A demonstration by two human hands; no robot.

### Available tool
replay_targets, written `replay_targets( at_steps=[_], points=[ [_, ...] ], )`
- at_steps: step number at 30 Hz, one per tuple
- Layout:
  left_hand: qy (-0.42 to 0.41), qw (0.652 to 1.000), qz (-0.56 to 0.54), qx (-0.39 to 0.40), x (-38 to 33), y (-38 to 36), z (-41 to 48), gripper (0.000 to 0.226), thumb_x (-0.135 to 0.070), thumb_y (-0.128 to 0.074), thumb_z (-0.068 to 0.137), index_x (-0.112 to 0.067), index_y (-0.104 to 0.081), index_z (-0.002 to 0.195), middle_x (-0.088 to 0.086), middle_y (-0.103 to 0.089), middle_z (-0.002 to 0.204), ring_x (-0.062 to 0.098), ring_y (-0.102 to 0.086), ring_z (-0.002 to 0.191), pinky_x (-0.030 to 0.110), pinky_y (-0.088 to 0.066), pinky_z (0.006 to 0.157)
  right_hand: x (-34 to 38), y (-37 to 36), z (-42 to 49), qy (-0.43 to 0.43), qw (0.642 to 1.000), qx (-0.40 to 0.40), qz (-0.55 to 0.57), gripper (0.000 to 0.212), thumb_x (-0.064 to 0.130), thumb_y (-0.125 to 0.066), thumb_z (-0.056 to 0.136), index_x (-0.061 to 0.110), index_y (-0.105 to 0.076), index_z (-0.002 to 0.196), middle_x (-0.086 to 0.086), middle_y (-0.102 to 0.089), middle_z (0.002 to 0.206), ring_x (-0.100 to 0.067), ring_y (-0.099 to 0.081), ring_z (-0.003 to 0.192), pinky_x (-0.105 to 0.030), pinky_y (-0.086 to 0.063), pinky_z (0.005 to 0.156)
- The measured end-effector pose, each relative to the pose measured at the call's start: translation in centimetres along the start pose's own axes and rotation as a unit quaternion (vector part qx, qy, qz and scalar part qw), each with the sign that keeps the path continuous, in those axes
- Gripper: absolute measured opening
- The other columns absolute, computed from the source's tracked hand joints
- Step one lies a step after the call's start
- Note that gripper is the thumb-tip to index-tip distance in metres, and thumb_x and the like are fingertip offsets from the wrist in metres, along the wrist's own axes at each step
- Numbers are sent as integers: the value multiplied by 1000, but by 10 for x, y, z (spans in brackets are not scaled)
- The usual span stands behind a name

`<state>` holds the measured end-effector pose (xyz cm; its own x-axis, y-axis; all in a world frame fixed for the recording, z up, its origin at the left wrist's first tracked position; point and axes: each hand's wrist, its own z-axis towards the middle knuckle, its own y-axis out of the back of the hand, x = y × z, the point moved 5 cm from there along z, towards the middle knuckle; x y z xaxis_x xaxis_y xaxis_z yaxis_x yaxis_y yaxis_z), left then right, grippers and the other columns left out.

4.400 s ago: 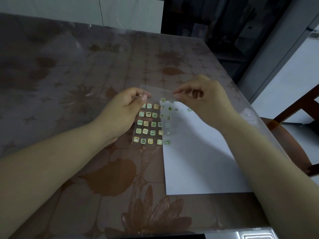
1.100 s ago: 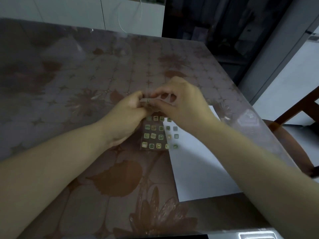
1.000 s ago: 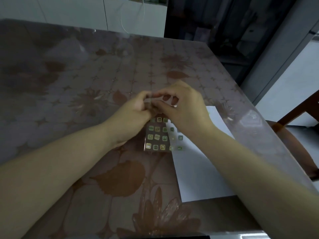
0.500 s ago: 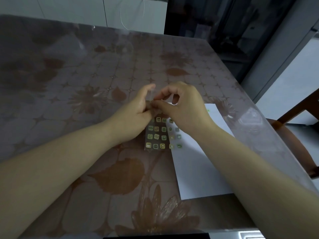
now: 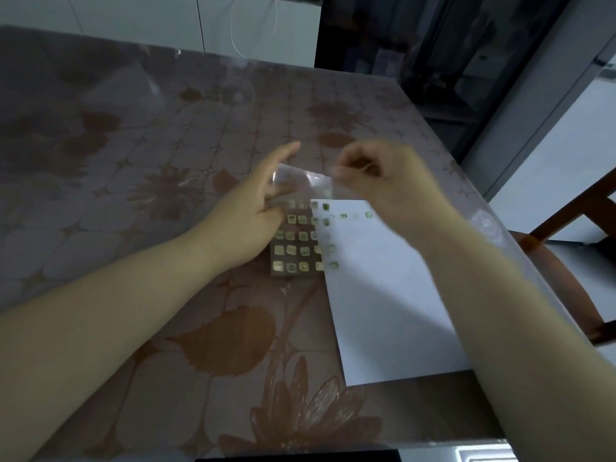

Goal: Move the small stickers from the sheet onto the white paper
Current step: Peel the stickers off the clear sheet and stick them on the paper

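A clear sticker sheet (image 5: 295, 251) with rows of small green and yellow stickers lies on the table, its right edge over the white paper (image 5: 383, 295). The sheet's top edge is lifted and curled. My left hand (image 5: 253, 218) grips the sheet's upper left part, forefinger pointing out. Beside the sheet's top right corner, my right hand (image 5: 383, 181) hovers with thumb and forefinger pinched, seemingly on a small sticker, though motion blur hides it. A few stickers (image 5: 344, 215) sit near the paper's top edge.
The table (image 5: 133, 155) has a brown flowered cover under clear plastic. A wooden chair (image 5: 566, 235) stands at its right edge. White cabinets and a dark doorway lie beyond the far edge.
My right hand has pulled away to the right from the sheet's top, where both hands met half a second ago. The sheet's top edge now curls up free.
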<state>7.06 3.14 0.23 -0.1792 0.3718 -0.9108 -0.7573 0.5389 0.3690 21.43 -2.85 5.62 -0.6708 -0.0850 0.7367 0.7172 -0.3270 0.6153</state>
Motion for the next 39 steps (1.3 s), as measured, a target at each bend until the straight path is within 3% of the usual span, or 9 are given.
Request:
replay_targets(
  at_steps=[2, 5, 7, 12, 20, 29, 33, 35, 39],
  points=[
    [20, 999, -2, -45, 8, 10, 4, 65, 3, -45, 89, -48, -34, 128, -5, -63, 117, 36, -63, 69, 45, -52, 68, -20, 18, -1, -98, 995, 15, 33, 13, 20, -66, 83, 22, -62, 71, 15, -52, 54, 2, -42, 47, -8, -37, 51],
    [28, 992, -1, -119, 9, 23, 9, 62, 11, -39, 83, -33, -38, 126, 2, -65, 112, 1, -48, 42, 15, -38, 46, -48, 15, -7, -215, 973, 77, 32, 14, 24, -71, 77, 9, -69, 79, 11, -46, 49, -9, -37, 51, -22, -38, 58],
    [31, 988, -1, -151, 7, 29, 10, 61, 13, -36, 80, -29, -40, 125, 10, -66, 106, -2, -44, 38, 10, -32, 39, -53, 6, -8, -246, 964, 98, 31, 21, 25, -74, 73, 7, -71, 85, 8, -44, 50, -13, -34, 54, -26, -35, 60],
    [31, 985, 2, -169, 6, 31, 9, 61, 13, -35, 79, -25, -39, 126, 1, -65, 104, -5, -49, 43, 8, -33, 41, -45, -10, -8, -238, 965, 109, -11, 9, 22, -75, 74, 15, -71, 76, 3, -53, 60, -9, -42, 55, -20, -33, 50],
    [33, 988, -1, -153, 8, 28, 9, 55, 12, -37, 81, -27, -39, 119, -7, -66, 94, -4, -50, 46, 10, -36, 45, -44, -16, -7, -228, 967, 106, -41, 10, 21, -74, 75, 13, -72, 80, -4, -63, 82, -7, -49, 64, -19, -39, 55],
    [27, 989, 0, -146, 8, 26, 8, 56, 9, -37, 82, -33, -36, 119, -4, -68, 98, -3, -51, 48, 18, -41, 50, -46, -16, -3, -234, 964, 110, -56, 12, 20, -75, 74, 21, -66, 66, 7, -58, 69, -4, -49, 63, -18, -38, 53],
    [30, 989, -12, -145, 11, 25, 9, 61, 8, -40, 83, -30, -32, 129, -10, -68, 101, 8, -50, 53, 29, -40, 58, -49, -15, -2, -253, 961, 103, -44, 22, 19, -79, 70, 15, -61, 81, 4, -53, 70, -10, -47, 62, -21, -36, 51],
    [36, 989, -27, -140, 13, 25, 9, 63, 7, -42, 86, -30, -27, 134, -14, -68, 102, 19, -49, 59, 30, -39, 57, -49, -14, -2, -258, 959, 107, -48, 24, 21, -79, 69, 16, -59, 80, 3, -52, 69, -11, -45, 61, -22, -33, 50],
    [34, 993, -21, -115, 11, 22, 9, 67, 2, -45, 90, -29, -16, 142, -16, -67, 106, 16, -53, 59, 27, -43, 62, -50, -13, -2, -259, 958, 110, -59, 18, 17, -73, 76, 19, -56, 70, 3, -50, 64, -11, -42, 55, -21, -32, 47]
  ],
)
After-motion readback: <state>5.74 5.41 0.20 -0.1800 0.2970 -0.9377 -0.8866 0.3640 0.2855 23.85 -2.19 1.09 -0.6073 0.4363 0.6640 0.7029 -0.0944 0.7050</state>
